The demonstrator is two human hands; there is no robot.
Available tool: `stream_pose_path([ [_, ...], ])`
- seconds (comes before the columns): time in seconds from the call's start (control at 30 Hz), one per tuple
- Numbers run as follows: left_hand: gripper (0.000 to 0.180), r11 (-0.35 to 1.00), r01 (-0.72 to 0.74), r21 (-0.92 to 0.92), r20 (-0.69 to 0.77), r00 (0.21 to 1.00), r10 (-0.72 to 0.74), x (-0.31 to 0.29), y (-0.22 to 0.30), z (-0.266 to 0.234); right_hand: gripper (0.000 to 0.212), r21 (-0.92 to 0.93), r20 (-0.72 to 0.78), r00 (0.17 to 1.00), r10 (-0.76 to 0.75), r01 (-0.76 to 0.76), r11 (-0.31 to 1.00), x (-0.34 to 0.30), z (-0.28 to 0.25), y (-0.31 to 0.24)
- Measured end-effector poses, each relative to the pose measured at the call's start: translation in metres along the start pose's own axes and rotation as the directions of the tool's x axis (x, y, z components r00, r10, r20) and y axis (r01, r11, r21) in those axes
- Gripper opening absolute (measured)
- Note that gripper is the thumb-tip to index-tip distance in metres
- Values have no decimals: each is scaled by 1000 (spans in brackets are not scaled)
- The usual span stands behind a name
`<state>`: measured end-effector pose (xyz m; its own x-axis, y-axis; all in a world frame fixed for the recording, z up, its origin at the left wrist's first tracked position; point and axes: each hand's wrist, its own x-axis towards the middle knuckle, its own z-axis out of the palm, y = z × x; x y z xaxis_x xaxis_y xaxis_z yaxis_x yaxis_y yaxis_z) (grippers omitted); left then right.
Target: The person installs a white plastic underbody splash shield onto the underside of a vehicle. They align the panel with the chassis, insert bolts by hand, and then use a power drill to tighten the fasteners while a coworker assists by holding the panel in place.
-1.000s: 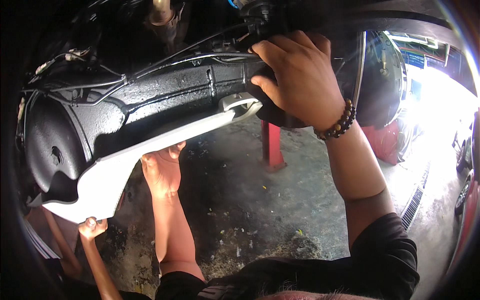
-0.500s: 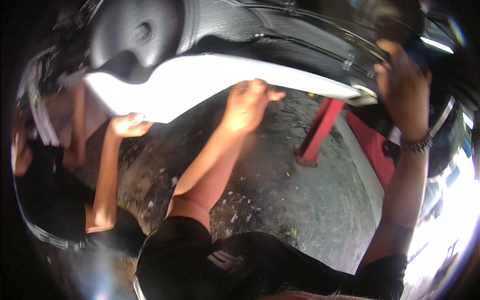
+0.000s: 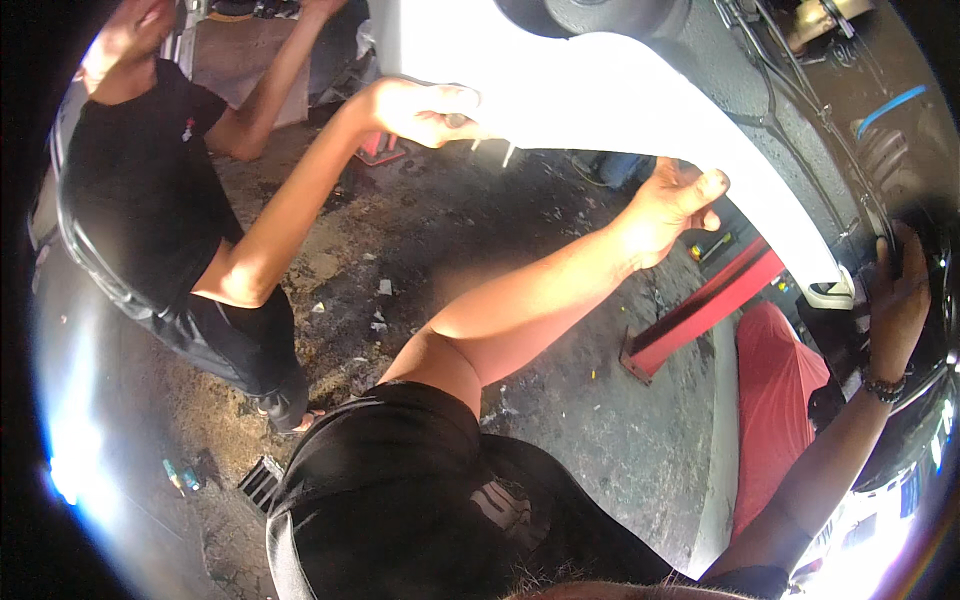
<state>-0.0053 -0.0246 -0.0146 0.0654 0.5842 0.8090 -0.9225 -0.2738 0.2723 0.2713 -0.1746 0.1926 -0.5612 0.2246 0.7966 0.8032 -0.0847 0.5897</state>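
A long white curved panel (image 3: 650, 95) spans the top of the view beneath a dark vehicle underside (image 3: 800, 110). My left hand (image 3: 665, 210) grips its lower edge near the middle, thumb and fingertips showing at the rim. At the narrow right end of the panel is a small white bracket-like end (image 3: 832, 292). Beside that end my right hand (image 3: 898, 310), a beaded bracelet at its wrist, reaches up with fingers stretched against dark bodywork; their tips are partly lost in shadow. A co-worker's hand (image 3: 425, 110) holds the panel's left part.
The co-worker in a black shirt (image 3: 150, 190) stands at the left. A red post (image 3: 705, 310) rises from the stained concrete floor (image 3: 540, 370), with a red cloth-like shape (image 3: 775, 400) to its right. A floor grate (image 3: 262, 482) lies at the lower left. A blue line (image 3: 890, 110) runs along the underside.
My view has swung left, so the panel, post and both my hands sit further right. More of the co-worker shows. My left hand still grips the panel; my right remains near its end.
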Motion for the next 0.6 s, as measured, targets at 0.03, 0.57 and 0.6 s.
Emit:
stream_pose_path([
  [0.03, 74, 1000, 13, 9, 5, 1000, -13, -1, -1, 1, 35, -3, -16, 1000, 0, 0, 1000, -1, 2, 2],
  [0.57, 36, 999, 32, -6, 143, 989, -30, 4, 13, -13, 28, 291, -19, 992, -121, 122, 949, 28, -49, -35],
  [0.6, 36, 999, 33, -34, 159, 987, -27, 5, 10, -13, 29, 298, -16, 993, -119, 118, 947, 27, -50, -35],
])
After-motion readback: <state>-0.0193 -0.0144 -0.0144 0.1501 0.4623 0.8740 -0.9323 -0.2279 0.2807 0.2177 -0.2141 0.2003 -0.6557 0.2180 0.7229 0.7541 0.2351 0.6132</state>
